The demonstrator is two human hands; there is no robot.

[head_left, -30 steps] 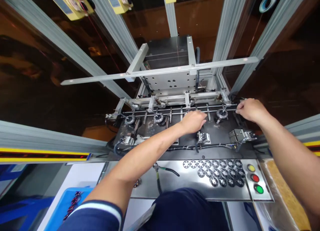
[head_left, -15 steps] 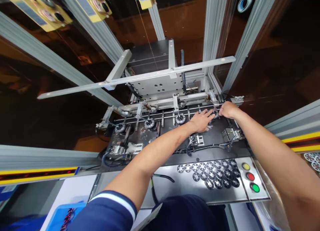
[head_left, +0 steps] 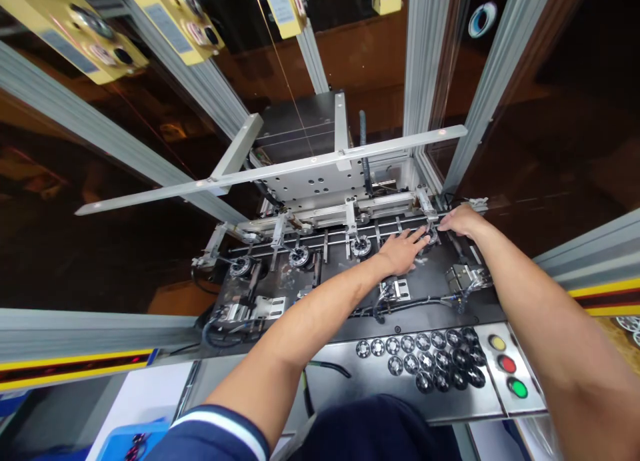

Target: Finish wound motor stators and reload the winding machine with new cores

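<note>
My left hand (head_left: 401,253) reaches over the machine bed with its fingers stretched out and apart. Its fingertips are at the rightmost round slotted part (head_left: 431,236), which they partly cover; I cannot tell how firmly they touch it. Just right of that part, my right hand (head_left: 463,221) has its fingers drawn together in a pinch, and what is between them is too small to make out. Further left on the bed sit similar round slotted parts: one (head_left: 361,246) near the middle, another (head_left: 299,256), and one at the far left (head_left: 241,266).
A long metal bar (head_left: 315,160) spans above the bed. Rows of loose round parts (head_left: 426,361) lie on the front steel ledge, beside a panel with yellow, red and green buttons (head_left: 518,387). Yellow boxes (head_left: 170,21) hang overhead. A blue tray (head_left: 127,441) stands lower left.
The camera view has tilted slightly, so the scene sits lower. My right hand's fingers have loosened from a tighter fist and extend leftward. My left hand stays by the rightmost part.
</note>
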